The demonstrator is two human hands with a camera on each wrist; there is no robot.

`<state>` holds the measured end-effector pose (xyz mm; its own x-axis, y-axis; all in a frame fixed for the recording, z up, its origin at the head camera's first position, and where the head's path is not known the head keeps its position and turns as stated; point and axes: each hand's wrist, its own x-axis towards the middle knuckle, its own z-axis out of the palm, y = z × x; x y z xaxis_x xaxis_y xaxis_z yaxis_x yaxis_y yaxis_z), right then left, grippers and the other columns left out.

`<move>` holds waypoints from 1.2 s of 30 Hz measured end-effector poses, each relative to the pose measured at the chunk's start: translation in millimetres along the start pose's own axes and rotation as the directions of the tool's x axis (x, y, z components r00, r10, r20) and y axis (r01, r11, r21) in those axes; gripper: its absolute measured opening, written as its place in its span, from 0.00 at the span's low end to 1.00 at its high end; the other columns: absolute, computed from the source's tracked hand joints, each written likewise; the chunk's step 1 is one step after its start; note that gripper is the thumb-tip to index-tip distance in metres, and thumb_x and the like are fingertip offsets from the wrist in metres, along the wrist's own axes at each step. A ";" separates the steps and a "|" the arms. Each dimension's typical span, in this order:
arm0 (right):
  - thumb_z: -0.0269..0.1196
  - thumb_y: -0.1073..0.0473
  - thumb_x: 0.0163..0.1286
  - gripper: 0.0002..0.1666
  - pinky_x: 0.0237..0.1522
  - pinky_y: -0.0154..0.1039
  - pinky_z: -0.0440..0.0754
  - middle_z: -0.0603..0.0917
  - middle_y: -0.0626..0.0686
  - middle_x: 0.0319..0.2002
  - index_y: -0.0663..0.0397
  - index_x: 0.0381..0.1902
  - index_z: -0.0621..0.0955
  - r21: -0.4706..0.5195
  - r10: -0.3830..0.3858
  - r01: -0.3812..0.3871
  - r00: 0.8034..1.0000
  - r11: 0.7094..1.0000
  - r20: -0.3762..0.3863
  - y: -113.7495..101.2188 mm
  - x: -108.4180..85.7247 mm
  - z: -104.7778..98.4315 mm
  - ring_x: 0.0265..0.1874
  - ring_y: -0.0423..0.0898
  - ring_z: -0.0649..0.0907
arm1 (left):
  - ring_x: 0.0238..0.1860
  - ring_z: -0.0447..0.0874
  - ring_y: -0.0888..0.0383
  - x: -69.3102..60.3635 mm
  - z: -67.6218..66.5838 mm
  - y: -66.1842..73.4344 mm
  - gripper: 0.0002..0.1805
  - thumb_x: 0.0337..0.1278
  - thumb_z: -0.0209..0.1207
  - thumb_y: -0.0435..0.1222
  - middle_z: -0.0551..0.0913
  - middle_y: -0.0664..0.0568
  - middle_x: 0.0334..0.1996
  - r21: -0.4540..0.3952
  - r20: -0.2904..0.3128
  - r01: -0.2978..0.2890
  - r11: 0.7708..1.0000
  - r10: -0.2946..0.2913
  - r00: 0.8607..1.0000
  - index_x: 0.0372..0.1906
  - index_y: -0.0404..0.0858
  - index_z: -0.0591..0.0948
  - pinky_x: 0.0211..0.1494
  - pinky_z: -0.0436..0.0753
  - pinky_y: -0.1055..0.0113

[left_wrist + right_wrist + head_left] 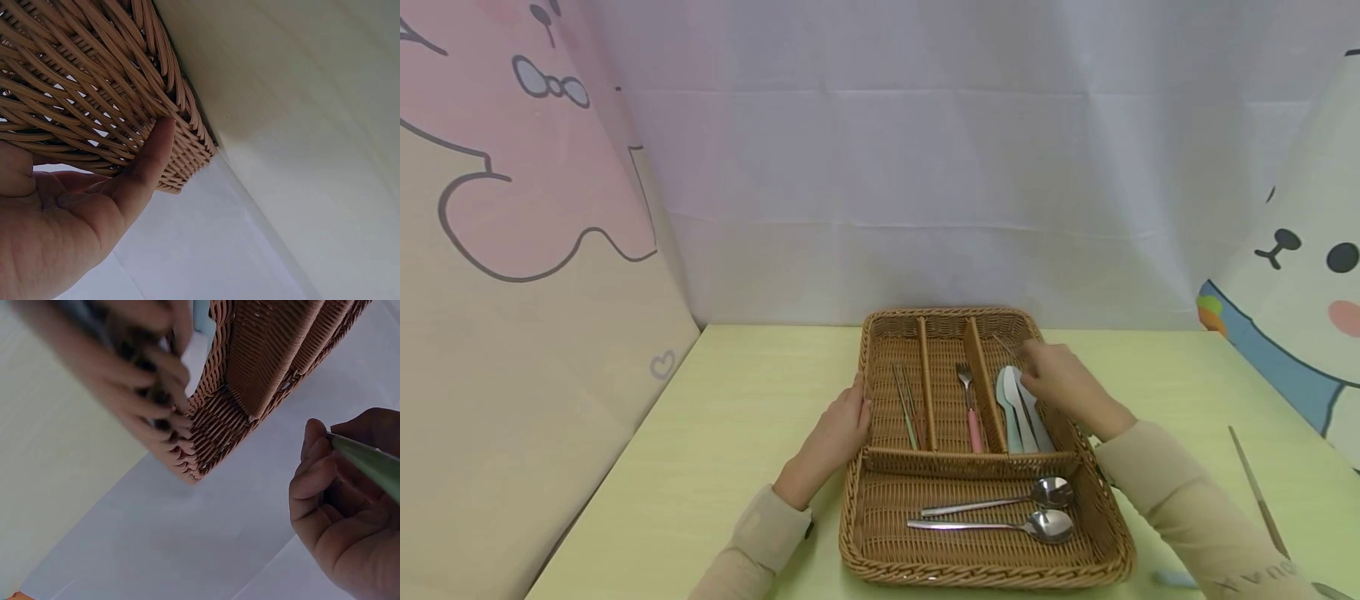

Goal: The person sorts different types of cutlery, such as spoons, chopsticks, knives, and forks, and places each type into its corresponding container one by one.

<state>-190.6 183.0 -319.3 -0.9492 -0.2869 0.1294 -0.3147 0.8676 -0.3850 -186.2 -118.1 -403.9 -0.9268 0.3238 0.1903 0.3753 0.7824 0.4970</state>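
Observation:
A brown wicker cutlery basket stands on the table, divided into compartments. My left hand holds its left rim; in the left wrist view one finger lies along the outer woven wall. My right hand is over the far right compartment. It pinches a slim utensil with a green handle; its thin end is too blurred to tell the kind. Below that hand lie pale table knives. The middle compartment holds a pink-handled fork, the left one two slender utensils, the front one two metal spoons.
On the table right of the basket lies a long thin utensil. A pale blue piece shows beside the right sleeve. Behind the table hangs a white curtain, with printed cartoon cloths at both sides.

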 end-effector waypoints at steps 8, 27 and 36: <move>0.50 0.71 0.58 0.17 0.14 0.32 0.61 0.79 0.56 0.22 0.73 0.45 0.76 -0.064 -0.047 0.046 0.999 0.997 -0.012 -13.8 7.3 9.1 0.11 0.39 0.64 | 0.49 0.77 0.43 -1.0 -0.8 0.7 0.28 0.70 0.40 0.37 0.73 0.33 0.52 0.001 0.001 0.006 1.000 -0.006 1.000 0.67 0.24 0.52 0.46 0.80 0.55; 0.52 0.74 0.61 0.10 0.29 0.38 0.81 0.84 0.62 0.33 0.67 0.34 0.80 -0.013 -0.134 0.135 0.988 0.991 0.070 -44.6 24.1 23.5 0.27 0.48 0.82 | 0.52 0.76 0.42 -1.3 -0.5 0.7 0.29 0.69 0.40 0.36 0.71 0.32 0.56 0.001 0.017 0.027 1.000 -0.027 0.999 0.68 0.25 0.51 0.48 0.79 0.53; 0.51 0.73 0.63 0.11 0.33 0.42 0.82 0.83 0.61 0.32 0.67 0.33 0.81 -0.004 -0.139 0.141 0.985 0.990 0.102 -60.1 30.6 29.7 0.28 0.49 0.82 | 0.54 0.74 0.41 0.1 0.8 -0.2 0.29 0.70 0.39 0.38 0.70 0.33 0.57 -0.007 0.003 0.045 0.999 -0.045 0.999 0.69 0.27 0.51 0.52 0.78 0.52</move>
<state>-200.8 110.0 -319.4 -0.8913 -0.4448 0.0882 -0.4450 0.8204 -0.3591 -186.4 -117.8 -404.7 -0.9426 0.2901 0.1652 0.3334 0.7924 0.5109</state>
